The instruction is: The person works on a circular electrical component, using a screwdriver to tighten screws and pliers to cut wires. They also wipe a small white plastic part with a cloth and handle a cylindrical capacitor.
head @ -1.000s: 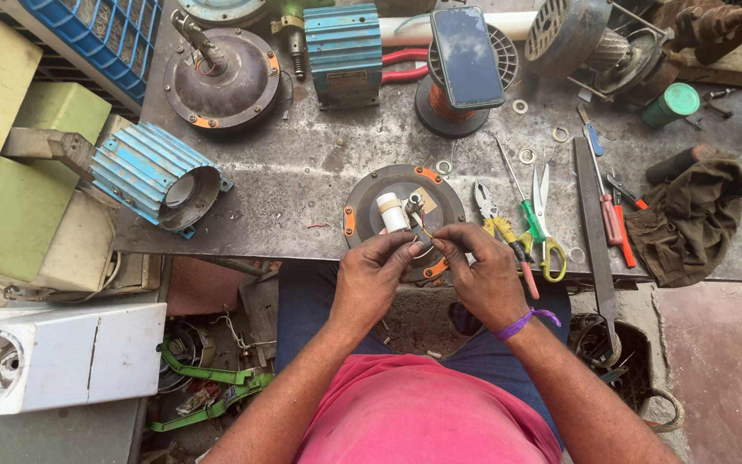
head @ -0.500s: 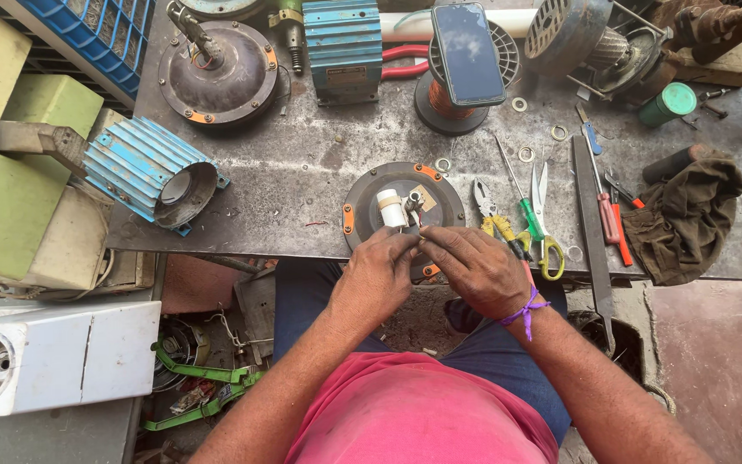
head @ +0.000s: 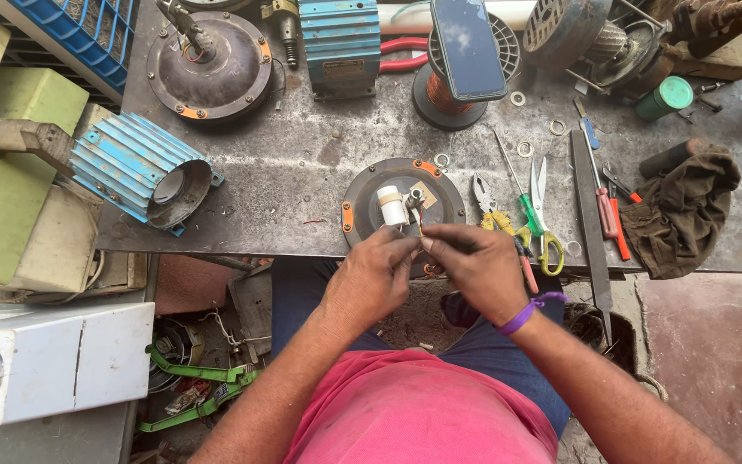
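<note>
A round dark motor cover [head: 371, 191] with orange tabs lies at the near edge of the metal workbench [head: 302, 163]. A white cylindrical capacitor [head: 391, 206] and thin wires stand on it. My left hand [head: 373, 277] and my right hand [head: 474, 268] meet just below the capacitor, fingertips pinched together on the thin wires coming from the cover. A purple band circles my right wrist.
Pliers [head: 493, 206], a green-handled screwdriver [head: 517, 193], scissors [head: 544, 215], a long file [head: 590, 223] and red-handled tools lie right of the cover. A dark rag [head: 680, 210], a blue finned motor housing [head: 135, 167], another round cover [head: 208, 64] and a phone on a wire spool [head: 467, 51] share the bench.
Both hands have drawn slightly toward me and closer together, fingertips now meeting on the wires at the cover's near edge. The view has shifted a little.
</note>
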